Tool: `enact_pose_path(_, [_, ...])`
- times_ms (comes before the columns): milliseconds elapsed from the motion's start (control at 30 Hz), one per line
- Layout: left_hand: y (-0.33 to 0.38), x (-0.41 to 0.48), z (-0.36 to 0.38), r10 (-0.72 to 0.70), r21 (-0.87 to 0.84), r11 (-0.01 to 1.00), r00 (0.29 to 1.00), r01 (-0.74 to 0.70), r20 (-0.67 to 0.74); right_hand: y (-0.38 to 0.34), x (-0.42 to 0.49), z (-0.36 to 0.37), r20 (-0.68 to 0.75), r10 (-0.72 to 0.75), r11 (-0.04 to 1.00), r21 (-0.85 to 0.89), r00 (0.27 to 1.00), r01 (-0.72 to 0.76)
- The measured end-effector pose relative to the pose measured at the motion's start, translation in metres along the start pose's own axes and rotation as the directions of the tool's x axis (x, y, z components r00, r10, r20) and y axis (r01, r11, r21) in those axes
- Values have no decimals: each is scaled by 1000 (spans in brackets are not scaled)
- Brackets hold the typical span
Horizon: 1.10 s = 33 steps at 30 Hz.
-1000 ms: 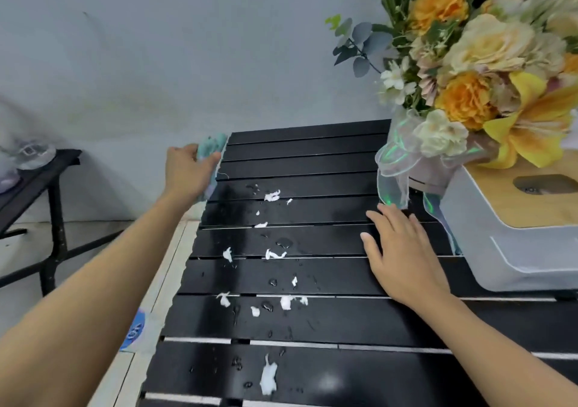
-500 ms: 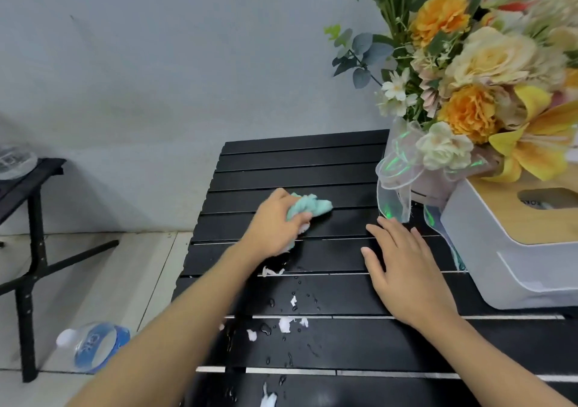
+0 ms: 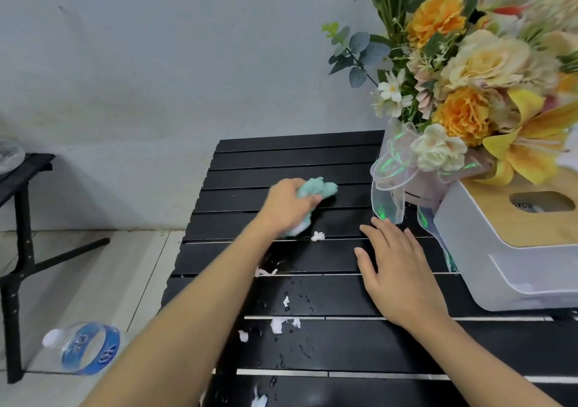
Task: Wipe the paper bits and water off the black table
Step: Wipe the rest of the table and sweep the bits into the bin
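Table (image 3: 281, 156) first: black slats with gaps between, wet in the middle. Bouquet (image 3: 469, 94) and white tissue box (image 3: 500, 269) sit just past the right fingertips, not touching them. Right hand (image 3: 397, 269) lies flat on the slats, fingers straight and slightly spread, holding nothing; looks like bracing. Left hand (image 3: 287, 209) has its fingers curled round the teal cloth (image 3: 319, 188) and clamped on it. The cloth is bunched, sticks out beyond the fingertips and below the palm, and is pressed on the table. It reads as soft, light and absorbent; this wad grip works, but a flatter hold would cover more.

Paper bits: one (image 3: 318, 235) just nearside of the left fingers, beside the cloth's trailing end; a cluster (image 3: 278, 325) well back from them, alongside the left forearm; more at the near edge. Judgement: wet scraps, limp, likely to smear, stick or drop into the gaps, so drag slowly with pressure along the slats. Water drops (image 3: 300, 297) are scattered round that cluster, nearer the right thumb than the left fingers. Most of the mess is not yet wiped. Risk: a sweep toward the right fingertips snags the ribbon (image 3: 387, 169)
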<state>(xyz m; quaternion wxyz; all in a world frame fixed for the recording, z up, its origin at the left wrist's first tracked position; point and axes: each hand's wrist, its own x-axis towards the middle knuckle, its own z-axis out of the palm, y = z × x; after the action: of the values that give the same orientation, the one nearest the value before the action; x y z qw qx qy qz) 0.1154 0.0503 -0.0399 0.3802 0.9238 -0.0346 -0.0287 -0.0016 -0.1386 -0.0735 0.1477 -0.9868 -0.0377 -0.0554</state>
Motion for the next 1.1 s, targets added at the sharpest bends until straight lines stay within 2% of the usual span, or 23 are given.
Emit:
enact_pose_path(100, [-17,-3,-41,-117,-168,980,992,107,-50,-1,1,0,-6,4,1000,-3,1000,-4])
enact_pose_path(200, [-35,-6,-71,-181,-216,964,979,157,-93,-2,1,0,-4,4,1000,-13,1000,-4])
enact_pose_path(267, [-46,-3,-86,-194,-150,974,964,167,-183,-2,1,0,-10,7,1000,-14,1000,-7])
enact_pose_path(333, [-59,2,-94,-178,93,974,954,205,-243,-3,0,1,-16,6,1000,-16,1000,-7])
enact_pose_path(400, [-70,2,-90,-221,360,890,956,280,-195,-2,0,1,-19,7,1000,-12,1000,-7])
enact_pose_path(433, [-74,0,-84,-236,397,872,956,287,-175,-2,0,1,-17,10,1000,-11,1000,-10])
enact_pose_path(600, [-89,-2,-74,-82,307,940,970,151,-227,-2,0,1,-11,10,1000,-16,1000,-10])
enact_pose_path(667, [-94,-1,-79,-69,315,938,968,146,-242,-1,0,1,-3,13,1000,-21,1000,-13])
enact_pose_path(733, [-97,0,-80,-107,341,916,949,209,-295,-1,0,1,-9,14,1000,-16,1000,-14])
enact_pose_path(833, [-88,6,-69,-231,297,868,852,399,-470,-4,-1,1,-17,37,999,-34,999,-37])
enact_pose_path(900, [-63,7,-46,-275,273,843,808,463,-521,-4,-1,1,-24,64,997,-49,998,-66])
enact_pose_path(933, [-43,6,-28,-245,286,862,837,419,-489,-3,-1,1,-24,70,996,-55,997,-71])
enact_pose_path(967, [-21,2,-6,-164,313,899,897,307,-411,-3,-1,1,-24,72,996,-59,997,-73])
enact_pose_path(1000, [1,-3,18,-48,342,928,960,145,-278,-4,-1,2,-29,77,995,-57,997,-78])
enact_pose_path(1033, [19,-8,37,61,322,946,993,-25,-102,-4,-2,2,-36,83,995,-52,996,-85])
enact_pose_path(1067, [32,-9,48,128,256,957,990,-139,58,-3,-1,2,-40,89,995,-45,995,-90])
enact_pose_path(1100, [34,-3,46,167,178,965,974,-193,153,-3,-2,3,-40,95,995,-35,995,-96])
